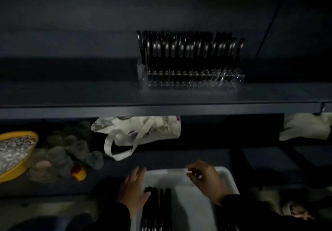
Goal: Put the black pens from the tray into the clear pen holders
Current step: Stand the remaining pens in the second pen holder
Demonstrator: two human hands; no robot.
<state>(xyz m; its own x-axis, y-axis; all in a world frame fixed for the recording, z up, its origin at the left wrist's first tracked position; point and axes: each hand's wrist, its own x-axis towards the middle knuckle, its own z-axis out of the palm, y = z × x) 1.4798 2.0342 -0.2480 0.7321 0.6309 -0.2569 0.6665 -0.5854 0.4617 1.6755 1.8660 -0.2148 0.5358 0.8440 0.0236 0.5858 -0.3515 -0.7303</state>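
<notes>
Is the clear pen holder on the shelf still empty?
No, the clear pen holder on the shelf is packed with upright black pens.

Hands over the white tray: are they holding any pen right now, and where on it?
Neither visibly holds one. The left hand rests flat at the tray edge beside the pens; the right hand hovers, fingers loosely curled, apparently empty.

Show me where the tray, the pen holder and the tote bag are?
tray (194,211): head view, bare white floor beside the pens.
pen holder (233,80): head view, clear front wall at its right end.
tote bag (161,130): head view, cream body under the shelf.
</notes>
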